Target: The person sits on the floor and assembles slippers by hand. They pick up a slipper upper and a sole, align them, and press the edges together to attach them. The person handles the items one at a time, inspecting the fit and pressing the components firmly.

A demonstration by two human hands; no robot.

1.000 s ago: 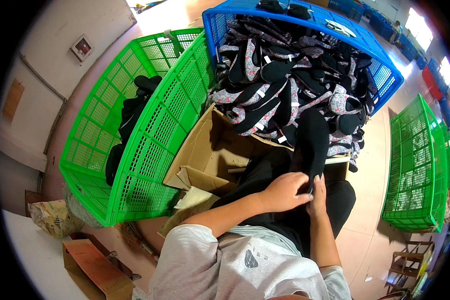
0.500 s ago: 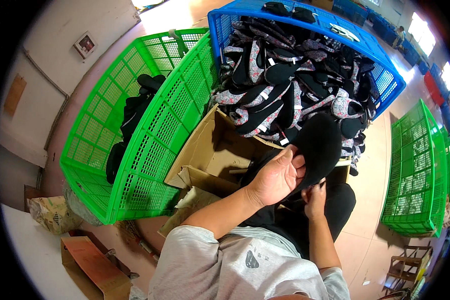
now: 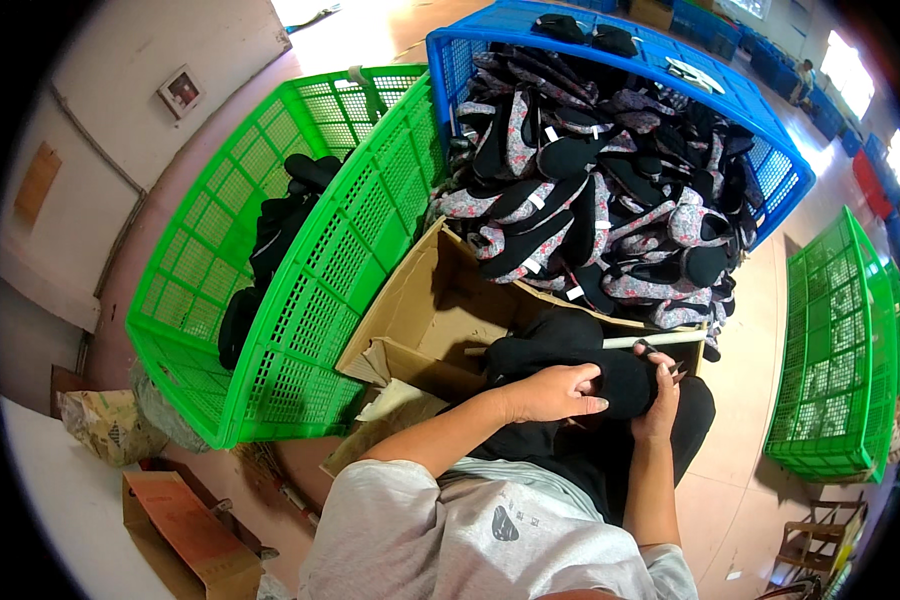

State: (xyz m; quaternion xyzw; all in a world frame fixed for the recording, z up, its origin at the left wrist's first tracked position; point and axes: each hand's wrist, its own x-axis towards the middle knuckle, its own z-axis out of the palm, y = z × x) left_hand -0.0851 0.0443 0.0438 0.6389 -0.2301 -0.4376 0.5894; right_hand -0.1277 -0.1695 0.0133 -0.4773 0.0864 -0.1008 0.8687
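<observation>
A black slipper [image 3: 625, 382] lies across my lap, held level between both hands. My left hand [image 3: 562, 392] is closed on its left end, thumb on top. My right hand [image 3: 660, 405] is closed at its right end, fingers against the edge. Dark pointed snips [image 3: 678, 372] stick out from the right fingers; their full shape is partly hidden. Just beyond my knees, a blue crate [image 3: 785, 150] lies on its side, full of slippers [image 3: 570, 215] with floral uppers, black soles and white tags, spilling toward me.
An open cardboard box [image 3: 425, 300] stands between my legs and the crates. To the left is a tall green crate [image 3: 305, 330] with black slippers [image 3: 270, 235] inside. Another green crate [image 3: 832, 350] stands at right, near a wooden stool [image 3: 815, 540]. A flattened carton [image 3: 185, 530] sits lower left.
The black slipper has come down and toward me, from raised and upright to lying level over my lap. My right hand has moved up to its right end.
</observation>
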